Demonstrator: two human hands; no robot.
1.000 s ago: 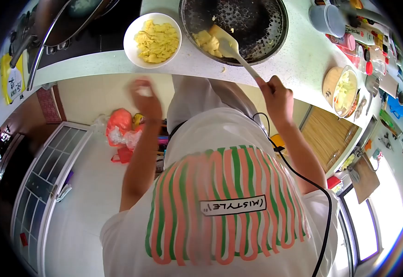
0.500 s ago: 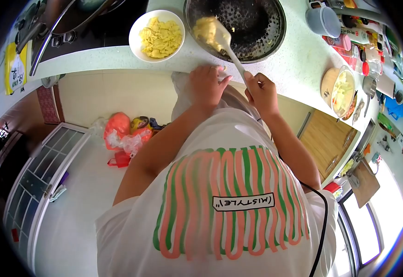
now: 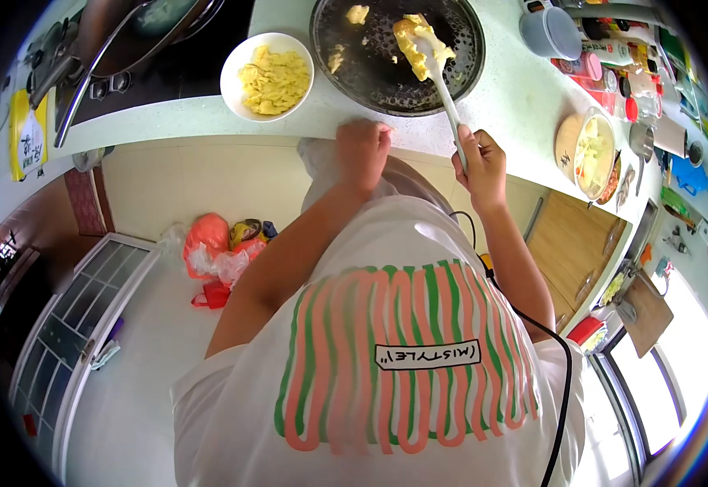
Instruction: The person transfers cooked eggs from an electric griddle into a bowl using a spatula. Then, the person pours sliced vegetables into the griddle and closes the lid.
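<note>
My right hand (image 3: pixel 481 166) grips the handle of a pale spatula (image 3: pixel 445 99). The spatula's blade is over the dark frying pan (image 3: pixel 354 88), with yellow scrambled egg (image 3: pixel 412 47) clumped on and around it. A few smaller egg bits lie at the pan's left side. To the left of the pan stands a white bowl (image 3: pixel 228 85) with more scrambled egg (image 3: pixel 273 79) in it. My left hand (image 3: pixel 362 156) rests at the counter's front edge, below the pan, its fingers curled in and nothing visible in them.
On the stove (image 3: pixel 200 77) at left is a wok (image 3: pixel 118 32) with a long metal handle. A yellow packet (image 3: pixel 28 138) hangs at far left. To the right are a tub of chopped vegetables (image 3: pixel 569 146), a lidded container (image 3: pixel 553 32) and several jars. Plastic bags (image 3: pixel 208 239) lie on the floor.
The spatula has moved right across the pan, carrying egg from its left side toward the middle right. My left hand's fingers, spread before, are now curled. The view has shifted slightly.
</note>
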